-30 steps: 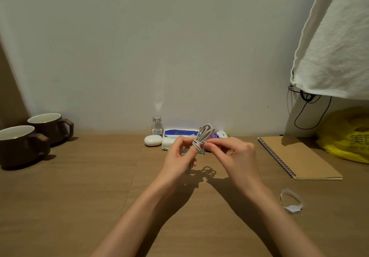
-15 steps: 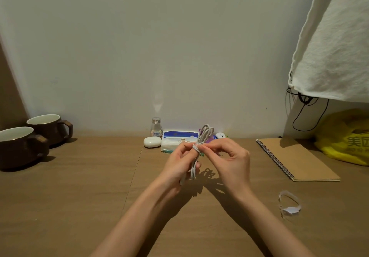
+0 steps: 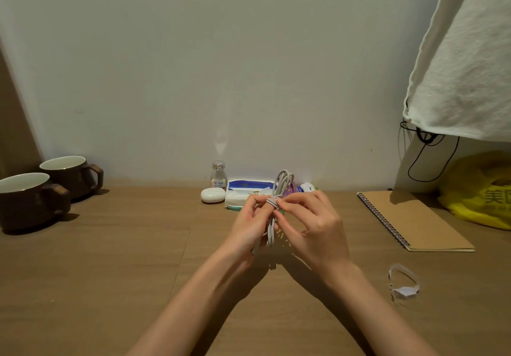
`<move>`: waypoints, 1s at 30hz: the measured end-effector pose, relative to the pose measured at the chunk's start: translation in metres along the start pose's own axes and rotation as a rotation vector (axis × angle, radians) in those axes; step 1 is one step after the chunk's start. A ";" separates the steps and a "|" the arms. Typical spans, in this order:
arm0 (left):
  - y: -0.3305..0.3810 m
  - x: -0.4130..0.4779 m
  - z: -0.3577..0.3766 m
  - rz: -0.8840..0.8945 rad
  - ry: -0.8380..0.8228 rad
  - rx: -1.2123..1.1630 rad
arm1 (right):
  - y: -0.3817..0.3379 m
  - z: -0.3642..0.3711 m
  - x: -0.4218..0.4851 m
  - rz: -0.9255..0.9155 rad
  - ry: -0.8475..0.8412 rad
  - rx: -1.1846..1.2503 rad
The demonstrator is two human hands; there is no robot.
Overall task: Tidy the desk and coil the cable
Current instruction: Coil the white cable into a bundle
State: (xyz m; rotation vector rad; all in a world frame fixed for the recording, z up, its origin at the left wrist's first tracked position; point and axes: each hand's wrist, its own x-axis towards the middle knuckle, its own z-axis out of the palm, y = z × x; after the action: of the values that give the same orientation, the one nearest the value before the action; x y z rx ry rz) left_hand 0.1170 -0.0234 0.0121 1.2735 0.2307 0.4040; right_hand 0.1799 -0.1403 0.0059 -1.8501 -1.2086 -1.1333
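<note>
A grey-white cable (image 3: 282, 183), folded into a long bundle with turns wound round its middle, stands upright above the wooden desk (image 3: 110, 259). My left hand (image 3: 249, 224) grips the bundle from the left, its lower loops hanging between my palms. My right hand (image 3: 312, 223) pinches the wound middle from the right with thumb and fingertips. The bundle's top loops stick up above both hands.
Two brown mugs (image 3: 36, 195) stand far left. A small bottle (image 3: 218, 176), a white case (image 3: 212, 195) and a tissue pack (image 3: 243, 194) sit by the wall. A spiral notebook (image 3: 412, 221) and yellow bag (image 3: 481, 192) lie right; a clear plastic scrap (image 3: 403, 283) lies front right.
Both hands with the cable have dropped slightly toward me. My right fingers have shifted round the wound middle of the bundle.
</note>
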 end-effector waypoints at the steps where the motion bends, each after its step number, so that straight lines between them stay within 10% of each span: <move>1: 0.000 0.000 0.001 0.002 -0.003 0.002 | 0.000 0.000 0.000 0.004 0.007 -0.006; 23: 0.000 -0.008 0.001 0.144 -0.066 0.237 | -0.004 0.001 0.004 0.502 -0.017 0.236; 30: -0.001 -0.007 -0.001 0.116 0.001 0.256 | 0.005 -0.001 -0.002 0.154 -0.010 -0.021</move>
State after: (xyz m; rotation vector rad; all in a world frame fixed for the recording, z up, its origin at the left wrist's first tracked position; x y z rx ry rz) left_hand 0.1100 -0.0256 0.0106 1.5427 0.2146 0.4863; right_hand 0.1837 -0.1437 0.0037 -1.9306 -1.0432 -1.0569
